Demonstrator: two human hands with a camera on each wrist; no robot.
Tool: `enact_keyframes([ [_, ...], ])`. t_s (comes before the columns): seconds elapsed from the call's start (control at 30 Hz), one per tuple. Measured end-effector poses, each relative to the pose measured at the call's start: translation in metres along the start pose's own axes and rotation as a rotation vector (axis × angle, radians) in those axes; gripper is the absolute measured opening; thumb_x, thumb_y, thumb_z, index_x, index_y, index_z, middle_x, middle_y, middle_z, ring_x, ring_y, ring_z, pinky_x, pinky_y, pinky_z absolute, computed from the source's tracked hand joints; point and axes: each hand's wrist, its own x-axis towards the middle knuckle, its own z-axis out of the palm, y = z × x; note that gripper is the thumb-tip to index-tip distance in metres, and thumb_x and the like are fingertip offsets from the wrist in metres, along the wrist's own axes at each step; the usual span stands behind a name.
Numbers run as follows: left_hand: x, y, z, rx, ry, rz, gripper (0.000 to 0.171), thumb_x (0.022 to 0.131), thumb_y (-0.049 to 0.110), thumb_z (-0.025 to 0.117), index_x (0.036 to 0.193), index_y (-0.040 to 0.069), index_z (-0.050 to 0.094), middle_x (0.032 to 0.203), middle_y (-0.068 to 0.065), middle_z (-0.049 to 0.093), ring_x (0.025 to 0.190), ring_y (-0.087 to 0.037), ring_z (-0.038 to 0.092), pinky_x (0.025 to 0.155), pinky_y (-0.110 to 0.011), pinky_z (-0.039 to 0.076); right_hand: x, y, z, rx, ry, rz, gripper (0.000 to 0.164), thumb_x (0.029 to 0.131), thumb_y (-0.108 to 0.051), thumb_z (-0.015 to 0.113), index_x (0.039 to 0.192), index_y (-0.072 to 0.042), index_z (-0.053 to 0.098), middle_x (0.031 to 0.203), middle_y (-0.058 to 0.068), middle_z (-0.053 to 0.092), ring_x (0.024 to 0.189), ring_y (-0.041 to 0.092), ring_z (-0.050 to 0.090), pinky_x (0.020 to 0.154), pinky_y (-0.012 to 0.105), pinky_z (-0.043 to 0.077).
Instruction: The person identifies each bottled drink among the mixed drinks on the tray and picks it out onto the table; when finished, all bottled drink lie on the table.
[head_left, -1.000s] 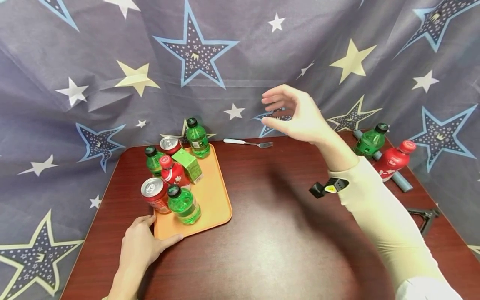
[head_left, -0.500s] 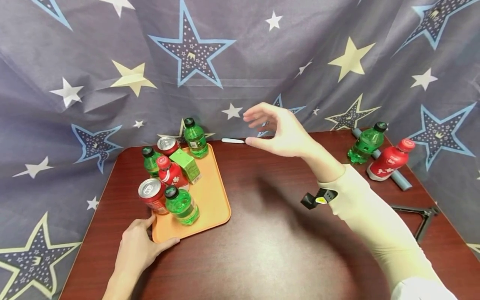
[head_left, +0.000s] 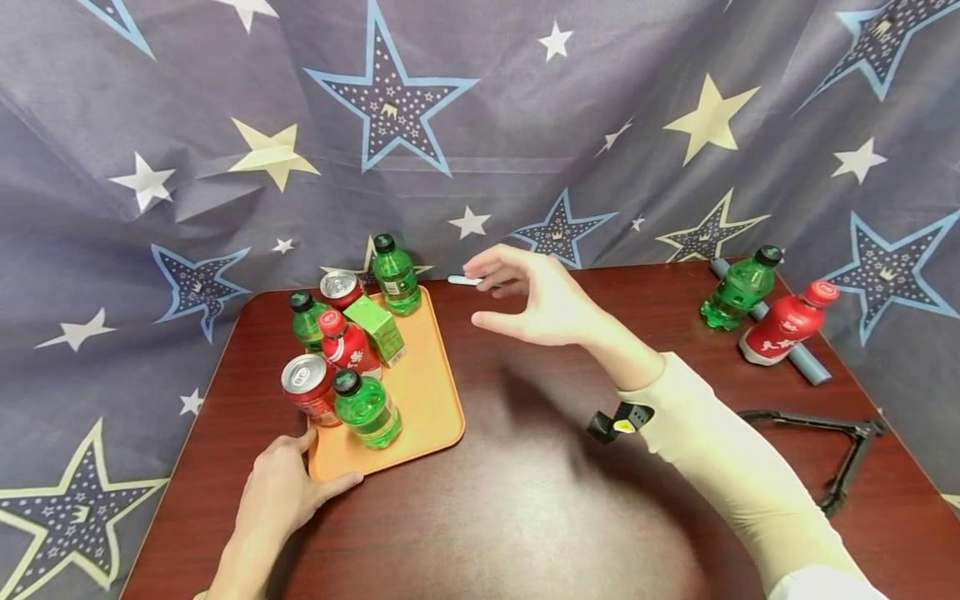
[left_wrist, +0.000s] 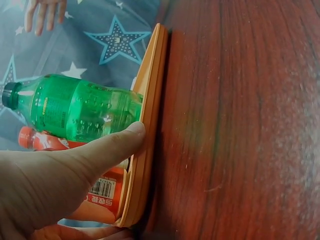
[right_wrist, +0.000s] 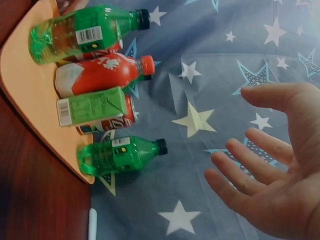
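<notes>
My left hand (head_left: 277,487) holds the near left corner of an orange tray (head_left: 431,408), thumb on the front rim and fingers at the left side. On the tray stand three green soda bottles, one at the front (left_wrist: 85,107), a red bottle (head_left: 351,350), a green carton (head_left: 381,332) and two red cans, the nearer can (head_left: 315,398) beside my left fingers. My right hand (head_left: 543,304), fingers loosely bent and holding nothing, hovers right of the tray. It partly hides a fork (head_left: 465,281) whose white handle shows at the table's back edge.
On the right of the table stand another green bottle (head_left: 742,287) and a red bottle (head_left: 787,325), with a grey-blue tube (head_left: 808,364) behind them. A black folding bracket (head_left: 847,458) lies nearer, partly behind my right arm. A star-patterned cloth (head_left: 480,125) hangs behind the table.
My right hand has come left and down toward the tray, and now covers most of the fork. The left hand stays at the tray's corner; the tray and its drinks have not moved.
</notes>
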Motion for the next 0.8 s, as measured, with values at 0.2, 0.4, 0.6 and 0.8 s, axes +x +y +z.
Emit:
enact_keyframes([
  [0.2, 0.0, -0.001, 0.001, -0.002, 0.006, 0.005, 0.106, 0.069, 0.063, 0.094, 0.142, -0.007, 0.062, 0.108, -0.033, 0.069, 0.101, -0.054, 0.068, 0.085, -0.067, 0.056, 0.0, 0.004, 0.015, -0.012, -0.023, -0.036, 0.049, 0.085, -0.012, 0.088, 0.13, -0.008, 0.068, 0.126, 0.007, 0.074, 0.111, 0.018, 0.075, 0.1, 0.042, 0.061],
  [0.4, 0.001, -0.001, 0.002, 0.001, 0.016, 0.018, 0.107, 0.069, 0.063, 0.094, 0.141, -0.008, 0.062, 0.107, -0.033, 0.069, 0.099, -0.053, 0.068, 0.085, -0.066, 0.056, 0.0, 0.007, 0.033, -0.035, -0.058, -0.062, 0.051, 0.085, -0.014, 0.088, 0.131, -0.007, 0.067, 0.127, 0.007, 0.074, 0.11, 0.018, 0.075, 0.099, 0.043, 0.061],
  [0.6, 0.001, 0.0, 0.001, 0.0, 0.022, 0.026, 0.105, 0.068, 0.062, 0.094, 0.139, -0.009, 0.063, 0.104, -0.032, 0.069, 0.097, -0.053, 0.069, 0.085, -0.066, 0.056, -0.002, 0.01, 0.046, -0.051, -0.088, -0.068, 0.052, 0.083, -0.014, 0.089, 0.131, -0.007, 0.068, 0.127, 0.008, 0.073, 0.11, 0.019, 0.075, 0.099, 0.039, 0.061],
  [0.8, 0.001, 0.0, 0.0, -0.002, 0.013, 0.021, 0.106, 0.068, 0.062, 0.095, 0.139, -0.01, 0.063, 0.105, -0.033, 0.069, 0.098, -0.052, 0.068, 0.087, -0.065, 0.056, -0.002, 0.013, 0.056, -0.041, -0.109, -0.07, 0.052, 0.084, -0.014, 0.088, 0.132, -0.008, 0.068, 0.128, 0.007, 0.073, 0.109, 0.018, 0.075, 0.098, 0.037, 0.061],
])
